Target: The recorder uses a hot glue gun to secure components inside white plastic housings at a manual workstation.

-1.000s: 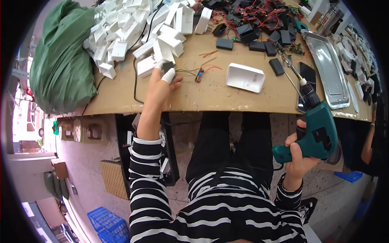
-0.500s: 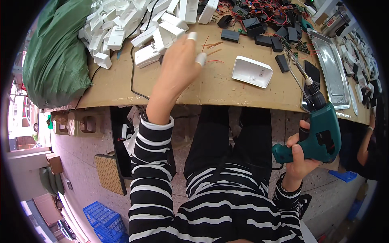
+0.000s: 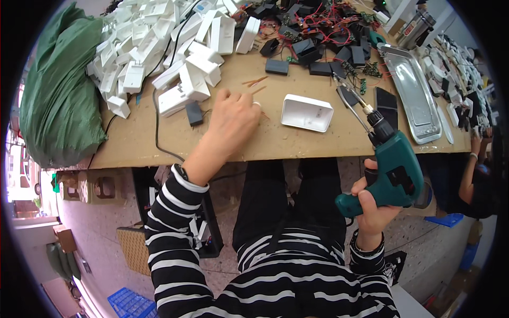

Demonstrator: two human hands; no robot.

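My right hand (image 3: 374, 204) grips the handle of a green soldering gun (image 3: 397, 169). Its metal tip and thin side tube point away over the table, toward several black plastic boxes. Above the cardboard-covered table, my left hand (image 3: 233, 122) has its fingers curled downward; a white cover shows on one fingertip. The fingertips are partly hidden, so whatever they pinch cannot be made out. A short reddish wire (image 3: 265, 115) lies beside them. To the right sits an open white plastic case (image 3: 306, 113), hollow side up. Left of my wrist rests a small black box (image 3: 194, 114).
White plastic cases (image 3: 135, 77) are heaped at the back left beside a green sack (image 3: 58, 90). Black boxes, circuit boards and red wires (image 3: 336, 26) crowd the back. A metal tray (image 3: 416, 100) lies at right, near another person's arm (image 3: 467, 169). A black cable (image 3: 157, 127) crosses the table.
My left hand has come back from the white cases and lowered toward the table, its fingers now curled. The small black box beside it is uncovered. The view has shifted; my right hand keeps the soldering gun.
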